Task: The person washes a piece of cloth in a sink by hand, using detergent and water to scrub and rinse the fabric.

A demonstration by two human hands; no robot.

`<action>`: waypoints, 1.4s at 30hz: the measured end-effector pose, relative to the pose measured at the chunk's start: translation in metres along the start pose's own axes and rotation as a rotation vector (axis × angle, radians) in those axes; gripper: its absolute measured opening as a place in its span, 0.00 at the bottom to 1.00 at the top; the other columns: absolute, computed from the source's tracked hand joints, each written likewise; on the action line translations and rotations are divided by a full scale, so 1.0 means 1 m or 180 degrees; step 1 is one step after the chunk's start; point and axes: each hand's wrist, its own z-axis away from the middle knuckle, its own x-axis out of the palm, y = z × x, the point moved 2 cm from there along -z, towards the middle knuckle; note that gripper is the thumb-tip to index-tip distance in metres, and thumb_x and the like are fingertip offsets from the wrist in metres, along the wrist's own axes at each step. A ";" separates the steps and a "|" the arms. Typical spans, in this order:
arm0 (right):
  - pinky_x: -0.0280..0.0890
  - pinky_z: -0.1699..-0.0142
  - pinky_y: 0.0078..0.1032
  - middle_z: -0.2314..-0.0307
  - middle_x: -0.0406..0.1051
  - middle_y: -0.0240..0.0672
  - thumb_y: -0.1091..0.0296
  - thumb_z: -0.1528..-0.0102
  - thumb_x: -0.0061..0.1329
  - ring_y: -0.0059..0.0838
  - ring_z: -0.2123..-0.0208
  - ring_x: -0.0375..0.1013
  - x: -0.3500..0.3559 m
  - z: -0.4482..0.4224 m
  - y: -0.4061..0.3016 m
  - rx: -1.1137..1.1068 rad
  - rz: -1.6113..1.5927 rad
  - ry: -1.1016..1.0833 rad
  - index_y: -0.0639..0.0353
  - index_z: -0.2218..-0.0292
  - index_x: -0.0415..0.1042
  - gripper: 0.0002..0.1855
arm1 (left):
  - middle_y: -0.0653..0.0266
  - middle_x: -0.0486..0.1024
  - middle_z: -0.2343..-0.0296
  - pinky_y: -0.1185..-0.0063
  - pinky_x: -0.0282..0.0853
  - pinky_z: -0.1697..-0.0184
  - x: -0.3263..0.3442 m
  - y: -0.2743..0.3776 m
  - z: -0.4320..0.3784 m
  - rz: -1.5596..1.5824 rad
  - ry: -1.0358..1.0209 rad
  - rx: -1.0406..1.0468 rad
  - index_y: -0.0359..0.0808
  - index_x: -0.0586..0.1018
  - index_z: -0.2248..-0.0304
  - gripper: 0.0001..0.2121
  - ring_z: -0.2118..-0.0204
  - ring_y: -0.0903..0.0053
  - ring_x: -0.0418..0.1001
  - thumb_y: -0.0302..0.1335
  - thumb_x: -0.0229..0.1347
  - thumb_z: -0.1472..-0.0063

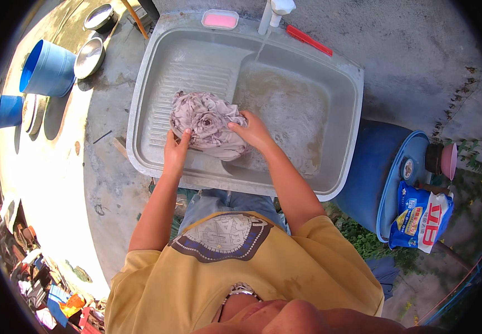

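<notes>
A bunched, wet-looking floral cloth (209,125) lies over the ribbed washboard (193,79) of a grey laundry sink (351,137) and reaches over the edge of its basin. My left hand (177,148) grips the cloth's near left side, thumb on top. At its right side my right hand (251,129) holds a fold between thumb and fingers. Water runs from a white tap (280,9) into the basin, where cloudy, foamy water (287,112) stands. Pink soap (220,20) in a clear dish and a red-handled brush (309,40) rest on the sink's back rim.
To the right stand a blue plastic barrel (370,171) and a blue-and-white detergent bag (422,217) on it. Blue buckets (49,69), a metal basin (89,58) and a pot (100,17) are on the ground at the left. A concrete wall (391,50) rises behind the sink.
</notes>
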 end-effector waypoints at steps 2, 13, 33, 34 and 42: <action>0.64 0.45 0.34 0.51 0.71 0.53 0.48 0.48 0.60 0.47 0.51 0.72 -0.011 0.012 0.008 0.0238 -0.0464 -0.0054 0.65 0.46 0.69 0.36 | 0.64 0.75 0.63 0.80 0.65 0.52 0.001 0.001 -0.009 -0.0220 0.0033 -0.0030 0.29 0.71 0.49 0.21 0.62 0.77 0.71 0.34 0.58 0.35; 0.65 0.58 0.19 0.66 0.75 0.30 0.75 0.42 0.53 0.23 0.64 0.72 -0.224 0.078 0.110 0.0652 -0.1761 0.2398 0.61 0.57 0.76 0.10 | 0.64 0.73 0.69 0.78 0.67 0.57 0.109 0.067 -0.029 -0.1235 -0.0848 0.1515 0.38 0.82 0.55 0.12 0.62 0.72 0.71 0.25 0.56 0.38; 0.38 0.41 0.78 0.33 0.43 0.38 0.36 0.42 0.46 0.56 0.31 0.30 -0.082 -0.065 0.180 0.0588 0.2464 0.0617 0.34 0.41 0.65 0.31 | 0.50 0.38 0.32 0.47 0.32 0.33 0.286 -0.045 -0.085 -0.5015 -0.2216 0.0840 0.54 0.42 0.31 0.49 0.31 0.47 0.32 0.68 0.45 0.44; 0.38 0.39 0.75 0.34 0.43 0.41 0.37 0.42 0.46 0.56 0.31 0.31 -0.083 -0.069 0.182 0.0678 0.2464 0.0548 0.39 0.43 0.67 0.31 | 0.48 0.40 0.33 0.46 0.32 0.34 0.291 -0.050 -0.089 -0.4914 -0.2325 0.0785 0.51 0.43 0.31 0.49 0.31 0.44 0.34 0.68 0.43 0.44; 0.51 0.40 0.62 0.43 0.60 0.50 0.43 0.47 0.50 0.55 0.40 0.56 -0.082 -0.096 0.205 0.0961 0.2315 -0.0049 0.52 0.50 0.76 0.30 | 0.50 0.49 0.34 0.48 0.35 0.33 0.309 -0.134 -0.117 -0.4638 -0.2804 0.0448 0.44 0.53 0.34 0.41 0.31 0.52 0.43 0.62 0.41 0.38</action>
